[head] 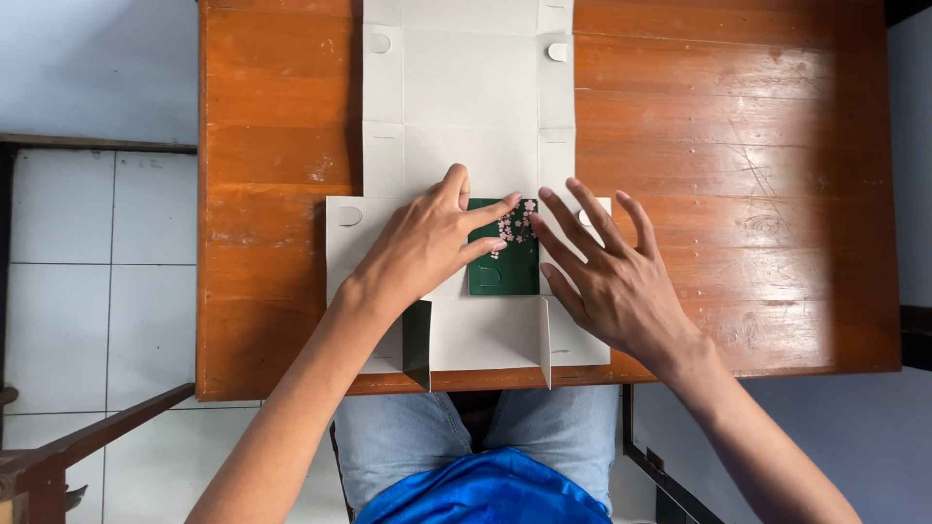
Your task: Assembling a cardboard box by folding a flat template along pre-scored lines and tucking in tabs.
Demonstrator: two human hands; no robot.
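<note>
Both hands spread open, pressed flat: left hand point(427, 243) on green floral flap point(505, 262), right hand point(612, 277) at its 3 o'clock. Unfolded carton blank point(466, 87) could be skewed or creased off-score if pressed unevenly.

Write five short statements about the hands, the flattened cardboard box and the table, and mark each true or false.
1. Both hands press on a green flap with pink flowers. True: the left hand and right hand both rest on the green flap.
2. The flattened cardboard box lies on a glass table. False: the table is reddish-brown wood.
3. The unfolded cardboard shows its pale inner side. True.
4. The right hand holds scissors. False: it lies flat with fingers spread, holding nothing.
5. Two side flaps near the table's front edge stand upright. True: one flap stands at left, another at right.
</note>
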